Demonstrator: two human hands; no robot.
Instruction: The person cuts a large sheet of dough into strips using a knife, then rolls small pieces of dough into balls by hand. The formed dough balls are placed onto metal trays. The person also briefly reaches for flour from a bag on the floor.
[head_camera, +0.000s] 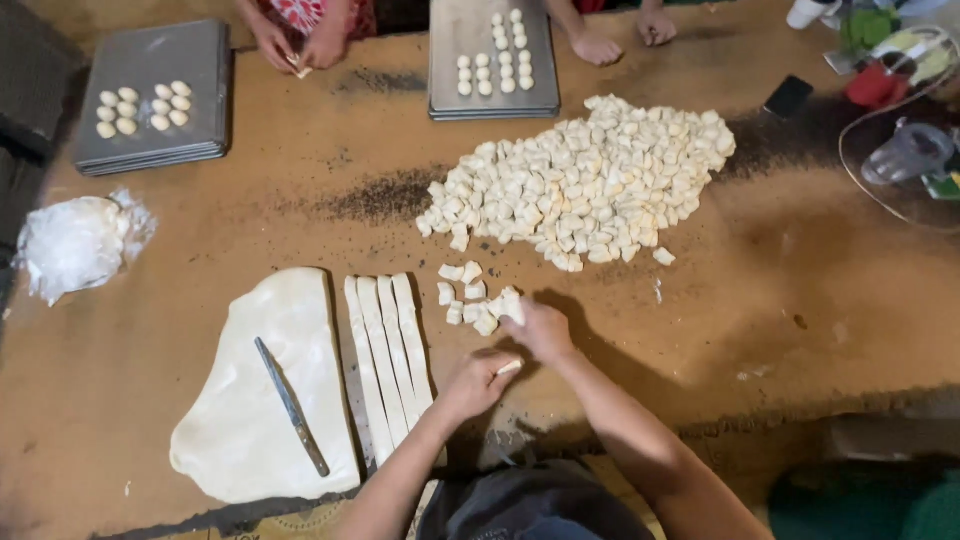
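Note:
My left hand (478, 381) is closed on a small piece of dough (509, 368), just right of several long cut dough strips (389, 350). My right hand (538, 328) rests on a little cluster of cut dough pieces (470, 297) and grips a few of them. A flat sheet of rolled dough (262, 400) lies at the left with a knife (291, 406) on top of it. A big heap of cut dough pieces (585, 182) sits beyond my hands.
Two metal trays (150, 145) (492, 102) with rows of dough balls stand at the far edge. Other people's hands (300, 45) (597, 46) work beside them. A crumpled plastic bag (75, 243) lies at left; a dark phone (788, 96) and cluttered containers (900, 120) are at right.

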